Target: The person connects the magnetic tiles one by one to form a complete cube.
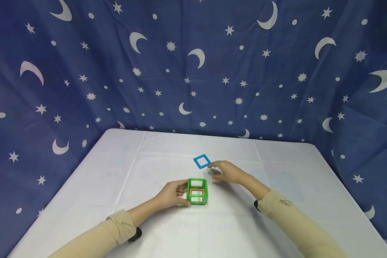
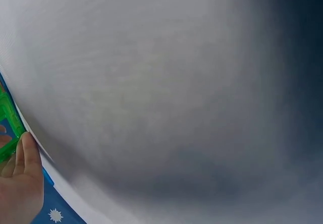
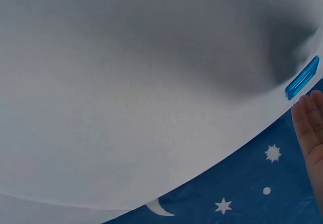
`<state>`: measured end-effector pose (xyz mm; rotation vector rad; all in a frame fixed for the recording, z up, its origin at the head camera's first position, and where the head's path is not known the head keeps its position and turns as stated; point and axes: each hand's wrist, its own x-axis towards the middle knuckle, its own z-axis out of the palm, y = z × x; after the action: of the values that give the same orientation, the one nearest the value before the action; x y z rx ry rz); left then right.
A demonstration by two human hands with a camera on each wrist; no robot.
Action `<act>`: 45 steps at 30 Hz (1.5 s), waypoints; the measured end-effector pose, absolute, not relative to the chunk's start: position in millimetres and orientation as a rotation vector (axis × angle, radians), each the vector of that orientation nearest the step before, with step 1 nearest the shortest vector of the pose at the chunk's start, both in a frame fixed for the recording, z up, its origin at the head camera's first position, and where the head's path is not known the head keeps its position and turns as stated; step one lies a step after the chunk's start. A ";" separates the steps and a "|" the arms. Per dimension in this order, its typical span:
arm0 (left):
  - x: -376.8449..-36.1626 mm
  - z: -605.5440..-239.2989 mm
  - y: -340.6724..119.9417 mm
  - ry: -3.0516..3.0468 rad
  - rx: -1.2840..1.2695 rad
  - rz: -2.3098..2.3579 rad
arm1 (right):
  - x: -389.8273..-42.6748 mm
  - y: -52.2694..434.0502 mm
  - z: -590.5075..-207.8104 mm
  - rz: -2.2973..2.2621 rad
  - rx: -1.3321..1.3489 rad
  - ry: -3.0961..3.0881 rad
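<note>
My left hand (image 1: 171, 195) grips the left side of a small cube of green magnetic tiles (image 1: 197, 196), with the thumb at its front and the fingers behind. The tiles are hollow square frames, and an orange tile (image 1: 197, 189) shows inside or at the cube's far side. Beyond the cube, a blue square magnetic tile (image 1: 205, 166) lies flat on the table. My right hand (image 1: 229, 172) reaches over from the right, its fingers loosely extended at the blue tile's right corner; whether they touch it I cannot tell. In the right wrist view, the blue tile (image 3: 303, 77) is just past the fingertips.
A white cloth covers the table (image 1: 154, 154). Behind it and at both sides hangs a dark blue curtain (image 1: 213, 104) with moons and stars. Each wrist wears a dark band, and beige sleeves cover the forearms.
</note>
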<state>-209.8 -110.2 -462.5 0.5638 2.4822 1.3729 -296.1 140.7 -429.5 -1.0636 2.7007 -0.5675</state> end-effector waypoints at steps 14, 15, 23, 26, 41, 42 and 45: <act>-209.8 -464.1 -108.4 2.528 0.537 1.309 | -335.0 136.6 -435.5 -0.607 -0.976 2.710; -210.0 -464.2 -108.6 2.524 0.536 1.312 | -337.2 135.9 -436.2 -0.604 -0.962 2.701; -212.1 -462.4 -109.2 2.510 0.570 1.334 | -350.9 128.7 -441.6 -0.634 -0.779 2.609; -212.6 -462.1 -109.1 2.512 0.576 1.323 | -353.2 126.6 -444.8 -0.610 -0.741 2.604; -213.2 -463.3 -111.5 2.505 0.578 1.332 | -353.7 109.6 -437.7 -0.442 -0.566 2.688; -213.2 -463.3 -111.7 2.498 0.581 1.336 | -353.4 108.5 -436.8 -0.419 -0.565 2.685; -213.9 -463.5 -112.7 2.481 0.580 1.345 | -353.6 105.3 -433.1 -0.339 -0.586 2.670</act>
<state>-213.9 -112.7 -463.5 0.5799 2.4809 1.3448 -353.6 105.3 -433.1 -0.5859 2.6699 -0.3389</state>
